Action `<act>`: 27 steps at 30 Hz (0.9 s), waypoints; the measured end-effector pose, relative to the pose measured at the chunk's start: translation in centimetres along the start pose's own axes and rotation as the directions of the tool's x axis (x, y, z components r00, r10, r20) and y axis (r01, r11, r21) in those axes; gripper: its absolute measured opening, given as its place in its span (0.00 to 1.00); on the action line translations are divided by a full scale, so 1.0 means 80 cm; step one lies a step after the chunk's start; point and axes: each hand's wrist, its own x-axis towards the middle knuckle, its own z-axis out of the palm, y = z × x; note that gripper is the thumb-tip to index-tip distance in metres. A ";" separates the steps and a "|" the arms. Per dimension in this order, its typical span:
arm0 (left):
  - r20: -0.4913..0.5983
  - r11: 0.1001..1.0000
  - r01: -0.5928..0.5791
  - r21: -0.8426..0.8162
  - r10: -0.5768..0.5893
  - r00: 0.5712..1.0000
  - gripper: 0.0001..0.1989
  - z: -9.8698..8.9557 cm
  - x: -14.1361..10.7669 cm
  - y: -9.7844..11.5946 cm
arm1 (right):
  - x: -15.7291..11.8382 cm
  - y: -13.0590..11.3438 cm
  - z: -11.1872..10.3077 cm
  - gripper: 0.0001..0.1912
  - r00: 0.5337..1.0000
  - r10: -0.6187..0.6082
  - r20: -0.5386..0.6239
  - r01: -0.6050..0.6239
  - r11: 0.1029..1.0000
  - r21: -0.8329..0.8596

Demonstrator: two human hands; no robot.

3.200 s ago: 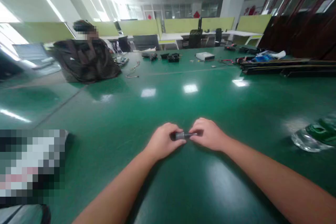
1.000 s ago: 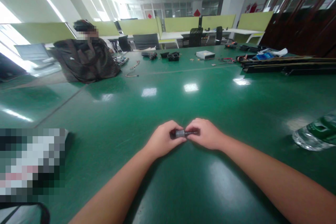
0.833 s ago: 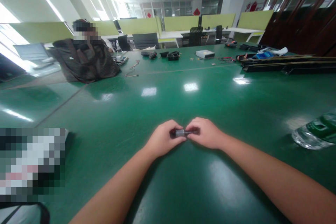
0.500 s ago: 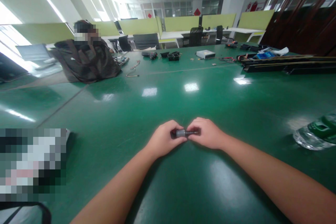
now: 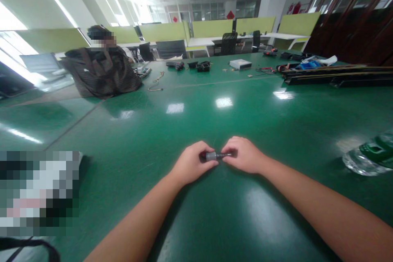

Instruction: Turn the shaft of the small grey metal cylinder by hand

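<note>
A small dark cylindrical object with a grey band (image 5: 211, 156) lies level between my hands, low over the green table (image 5: 196, 118). My left hand (image 5: 193, 163) is closed round its thicker left end, thumb below and fingers above. Its thin dark right part runs into the fingers of my right hand (image 5: 244, 155), which pinch the tip. Part of the object is hidden by the fingers on both sides. The two hands are slightly apart.
A clear bottle with a green label (image 5: 373, 153) lies at the right edge. A blurred box (image 5: 43, 188) sits at the left. Farther back are a dark bag (image 5: 102, 73), a white box (image 5: 240, 64), cables, and black bars (image 5: 337, 75). A person sits behind the bag.
My right hand has shifted slightly to the right, widening the gap between the hands and showing a little more of the thin part. My left hand has stayed almost still.
</note>
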 end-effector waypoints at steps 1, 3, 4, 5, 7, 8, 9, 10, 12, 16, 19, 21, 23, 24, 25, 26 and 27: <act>0.001 1.000 -0.002 0.000 0.002 1.000 0.11 0.000 0.000 0.000 | 0.000 0.000 -0.001 0.04 1.000 0.001 0.000 -0.001 1.000 -0.001; -0.001 1.000 -0.002 0.001 0.002 1.000 0.11 0.000 0.000 0.000 | 0.000 0.000 -0.002 0.04 1.000 0.003 -0.001 -0.003 1.000 -0.001; -0.001 1.000 0.000 0.003 0.000 1.000 0.11 0.000 0.000 0.000 | -0.001 0.000 -0.003 0.04 1.000 0.004 -0.001 -0.004 1.000 0.000; -0.002 1.000 0.001 0.004 -0.001 1.000 0.11 0.000 0.000 0.000 | -0.001 0.000 -0.003 0.04 1.000 0.003 -0.002 -0.003 1.000 0.002; -0.004 1.000 0.002 0.007 -0.002 1.000 0.11 0.000 0.000 0.000 | -0.001 0.000 -0.004 0.04 1.000 0.002 -0.003 -0.002 1.000 0.005; -0.002 1.000 0.002 0.007 -0.002 1.000 0.11 0.000 0.000 0.000 | -0.001 0.000 -0.005 0.04 1.000 0.001 -0.004 -0.001 1.000 0.005; 0.001 1.000 0.003 0.008 -0.003 1.000 0.11 0.000 0.000 0.000 | -0.001 0.001 -0.005 0.04 1.000 -0.001 -0.006 0.001 1.000 0.003; 0.003 1.000 0.004 0.008 -0.004 1.000 0.11 0.000 0.000 0.000 | -0.002 0.001 -0.005 0.04 1.000 -0.003 -0.007 0.003 1.000 0.001; 0.004 1.000 0.006 0.006 -0.006 1.000 0.12 0.000 0.000 0.000 | -0.002 0.003 -0.006 0.04 1.000 -0.007 -0.008 0.007 1.000 -0.006; 0.003 1.000 0.004 0.000 -0.004 1.000 0.11 0.000 0.000 0.001 | -0.003 0.006 -0.008 0.04 1.000 -0.006 0.000 0.006 1.000 -0.017; 0.003 1.000 0.005 -0.001 -0.005 1.000 0.11 0.000 0.000 0.000 | -0.004 0.008 -0.009 0.04 1.000 0.006 0.000 -0.006 1.000 -0.024; 0.004 1.000 0.009 0.001 -0.009 1.000 0.12 0.000 0.000 0.000 | -0.004 0.010 -0.011 0.04 1.000 0.013 0.002 -0.013 1.000 -0.028; 0.003 1.000 0.013 0.005 -0.013 1.000 0.12 0.001 0.000 0.000 | -0.005 0.012 -0.015 0.04 1.000 0.020 0.018 -0.020 1.000 -0.024; 0.004 1.000 0.015 0.006 -0.015 1.000 0.12 0.000 0.000 0.000 | -0.005 0.014 -0.018 0.04 0.999 0.028 0.032 -0.027 0.999 -0.019; 0.006 1.000 0.017 0.008 -0.017 1.000 0.12 0.000 0.000 0.000 | -0.006 0.016 -0.021 0.04 0.998 0.039 0.046 -0.039 0.999 -0.010; 0.008 1.000 0.019 0.009 -0.019 1.000 0.12 0.000 0.000 0.000 | -0.006 0.018 -0.024 0.04 0.997 0.054 0.059 -0.054 0.999 -0.001; 0.010 1.000 0.020 0.010 -0.020 1.000 0.12 0.000 0.000 0.000 | -0.007 0.021 -0.027 0.04 0.995 0.073 0.068 -0.074 0.997 0.010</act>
